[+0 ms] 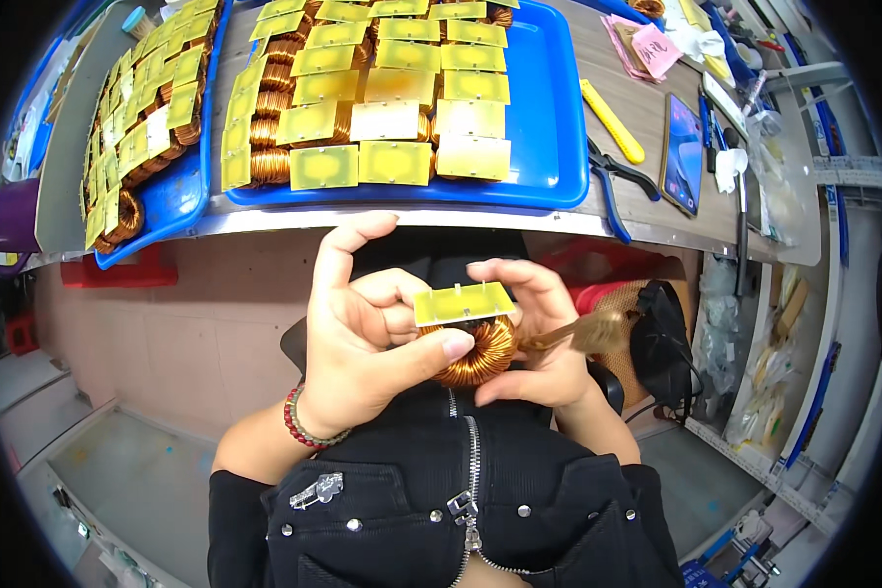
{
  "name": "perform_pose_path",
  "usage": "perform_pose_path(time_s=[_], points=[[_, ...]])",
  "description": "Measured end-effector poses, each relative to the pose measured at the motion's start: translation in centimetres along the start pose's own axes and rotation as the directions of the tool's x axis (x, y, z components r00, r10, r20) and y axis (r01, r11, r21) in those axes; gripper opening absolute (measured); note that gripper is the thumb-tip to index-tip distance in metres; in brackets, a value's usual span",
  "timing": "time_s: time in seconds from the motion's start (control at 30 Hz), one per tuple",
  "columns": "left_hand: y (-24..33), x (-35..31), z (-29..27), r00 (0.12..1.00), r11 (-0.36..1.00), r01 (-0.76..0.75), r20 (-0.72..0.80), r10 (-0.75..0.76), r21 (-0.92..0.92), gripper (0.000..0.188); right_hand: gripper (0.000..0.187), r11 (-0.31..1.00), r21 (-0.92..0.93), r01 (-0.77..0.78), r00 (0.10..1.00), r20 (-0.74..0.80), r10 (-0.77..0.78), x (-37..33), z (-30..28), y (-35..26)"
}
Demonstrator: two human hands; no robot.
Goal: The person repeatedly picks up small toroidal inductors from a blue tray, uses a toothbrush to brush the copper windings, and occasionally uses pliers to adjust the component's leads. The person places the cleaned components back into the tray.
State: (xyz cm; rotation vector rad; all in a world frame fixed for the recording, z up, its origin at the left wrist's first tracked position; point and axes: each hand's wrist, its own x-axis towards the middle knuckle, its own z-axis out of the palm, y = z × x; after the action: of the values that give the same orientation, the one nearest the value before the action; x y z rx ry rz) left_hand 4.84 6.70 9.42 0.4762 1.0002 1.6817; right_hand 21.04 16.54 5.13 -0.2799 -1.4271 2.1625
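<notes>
My left hand [367, 333] grips a copper-wound ring coil [490, 353]. Its thumb presses on the winding near the ring's hole, and its index finger sticks up free. A small yellow-green board [464, 304] with short metal pins sits on top of the coil, tilted toward me. Curled around the coil's right side is my right hand [549, 338], its thumb below and its fingers behind the board. Out of the right hand points a small brush [598, 334] with a tan, blurred head. Where the right fingertips meet the coil is partly hidden.
Beyond my hands, a blue tray [549, 108] holds rows of similar boarded coils; another blue tray [171, 211] stands left. Along the right lie a yellow cutter knife [612, 122], pliers [617, 186], a phone [680, 155] and pink paper slips [654, 49]. The table edge [402, 218] runs across.
</notes>
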Motion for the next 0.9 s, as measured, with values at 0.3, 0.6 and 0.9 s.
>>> perform_pose_path(time_s=[0.3, 0.6, 0.9], points=[[-1.7, 2.1, 0.0, 0.972, 0.989, 0.070, 0.233, -0.038, -0.131, 0.060, 0.061, 0.747, -0.585, 0.315, 0.912, -0.032, -0.409, 1.9, -0.2, 0.5], [-2.3, 2.2, -1.0, 0.927, 0.857, 0.368, 0.218, -0.305, -0.362, 0.063, 0.046, 0.385, -0.894, 0.227, 0.853, -0.008, -0.522, 1.7, -2.1, -2.6], [-1.4, 1.9, -1.2, 0.936, 0.877, 0.331, 0.242, -0.257, -0.349, 0.059, 0.036, -0.367, -0.884, -0.290, 0.901, -0.123, -0.417, 1.9, -13.0, -6.0]])
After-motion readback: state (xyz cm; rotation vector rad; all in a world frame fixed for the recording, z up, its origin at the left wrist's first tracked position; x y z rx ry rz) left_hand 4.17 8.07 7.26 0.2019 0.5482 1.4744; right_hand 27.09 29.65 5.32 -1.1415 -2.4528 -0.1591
